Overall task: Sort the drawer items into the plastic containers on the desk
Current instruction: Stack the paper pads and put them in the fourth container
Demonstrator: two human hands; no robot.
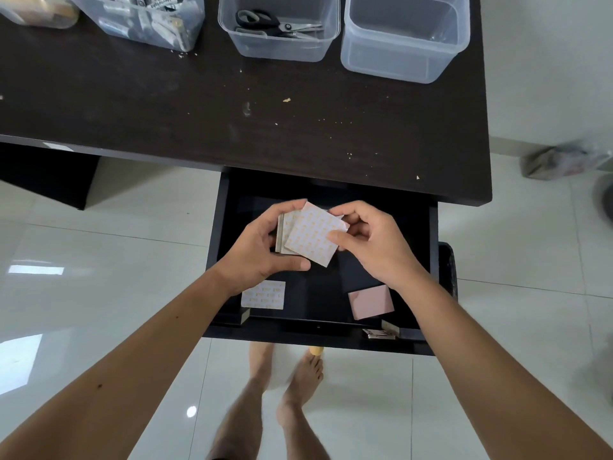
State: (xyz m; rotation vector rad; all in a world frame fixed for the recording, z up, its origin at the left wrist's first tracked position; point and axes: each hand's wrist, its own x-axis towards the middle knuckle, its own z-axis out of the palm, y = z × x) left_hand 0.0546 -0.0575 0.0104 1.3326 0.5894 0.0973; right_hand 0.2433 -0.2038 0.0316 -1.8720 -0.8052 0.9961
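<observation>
White glossy floor tiles (99, 260) surround a dark desk (232, 111), along whose top edge of the frame stand a container of small packets (149, 18), a container with scissors (278, 28) and a bare clear container (403, 38) at upper right. Below the desk's front edge, at the frame's centre, the open drawer (421, 234) holds a patterned pad (263, 294) at lower left and a pink pad (371, 301) at lower right. Above the drawer, the left hand (255, 247) grasps a stack of pads (287, 234) between thumb and fingers, while the right hand (371, 240) pinches a patterned square pad (313, 235) lying tilted against that stack.
</observation>
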